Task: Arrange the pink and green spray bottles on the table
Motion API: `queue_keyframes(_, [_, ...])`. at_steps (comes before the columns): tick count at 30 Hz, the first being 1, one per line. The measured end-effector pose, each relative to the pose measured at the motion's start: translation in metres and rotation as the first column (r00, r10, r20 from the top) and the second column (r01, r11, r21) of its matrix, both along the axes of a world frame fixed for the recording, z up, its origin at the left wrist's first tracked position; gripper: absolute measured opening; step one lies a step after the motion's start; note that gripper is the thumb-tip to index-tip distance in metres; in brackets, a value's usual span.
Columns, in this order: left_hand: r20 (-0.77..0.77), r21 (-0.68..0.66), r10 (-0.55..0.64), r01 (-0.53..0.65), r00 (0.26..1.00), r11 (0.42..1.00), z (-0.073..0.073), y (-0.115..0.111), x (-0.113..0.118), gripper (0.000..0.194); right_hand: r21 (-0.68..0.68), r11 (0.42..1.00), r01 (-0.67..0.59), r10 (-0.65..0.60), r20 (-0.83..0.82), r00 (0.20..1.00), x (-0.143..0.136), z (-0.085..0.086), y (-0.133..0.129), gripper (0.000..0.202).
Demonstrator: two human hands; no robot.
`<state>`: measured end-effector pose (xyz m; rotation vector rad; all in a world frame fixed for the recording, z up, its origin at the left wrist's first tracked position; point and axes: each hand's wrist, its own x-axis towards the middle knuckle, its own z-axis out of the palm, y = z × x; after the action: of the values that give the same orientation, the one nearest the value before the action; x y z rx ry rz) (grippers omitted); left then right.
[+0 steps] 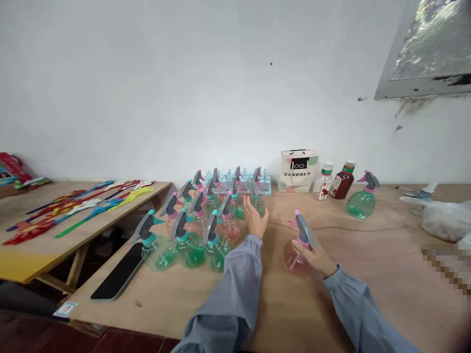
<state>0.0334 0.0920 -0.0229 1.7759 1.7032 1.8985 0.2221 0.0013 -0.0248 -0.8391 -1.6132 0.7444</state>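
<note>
Several spray bottles with grey trigger heads, some green and some pink, stand in rows on the brown table [283, 304]. My left hand [256, 218] is at the right side of the group, its fingers extended beside a green bottle [258, 203] in the back row; whether they touch it is unclear. My right hand [318, 259] is closed around the neck of a pink spray bottle [294, 259], which is upright, apart from the group. One more green spray bottle [361, 203] stands alone at the back right.
Behind the group is a light blue rack [265, 185]. A paper bag [297, 171], a white-labelled bottle [324, 184] and a dark red bottle [342, 182] stand by the wall. A phone [119, 272] lies front left; a plastic bag [447, 220] lies right. Colourful hand-shaped items [88, 206] cover the left table.
</note>
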Motion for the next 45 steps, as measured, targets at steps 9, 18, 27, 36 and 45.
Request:
queue_keyframes(9, [-0.239, -0.171, 0.038, -0.081, 0.97, 0.982, -0.034, 0.014, -0.003, 0.085, -0.186, 0.982, 0.002, -0.089, -0.461, 0.883, 0.005, -0.016, 0.002, 0.023])
queue_keyframes(18, [-0.232, -0.031, -0.189, 0.187, 0.954, 0.982, -0.057, -0.031, -0.016, 0.086, -0.344, 0.846, -0.408, 0.042, -0.72, 0.693, -0.025, 0.0, 0.001, 0.034])
queue_keyframes(27, [-0.268, -0.111, -0.247, 0.225, 0.931, 0.968, -0.05, -0.041, -0.019, 0.085, -0.371, 0.883, -0.287, -0.022, -0.644, 0.765, -0.042, 0.002, -0.011, 0.03])
queue_keyframes(36, [-0.278, -0.091, -0.274, 0.259, 0.921, 0.962, -0.05, -0.04, -0.018, 0.084, -0.372, 0.905, -0.205, -0.079, -0.622, 0.779, -0.038, 0.001, -0.013, 0.038])
queue_keyframes(45, [-0.263, -0.094, -0.285, 0.27, 0.922, 0.958, -0.052, -0.039, -0.018, 0.085, -0.346, 0.879, -0.329, 0.057, -0.607, 0.793, -0.029, 0.005, -0.016, 0.038])
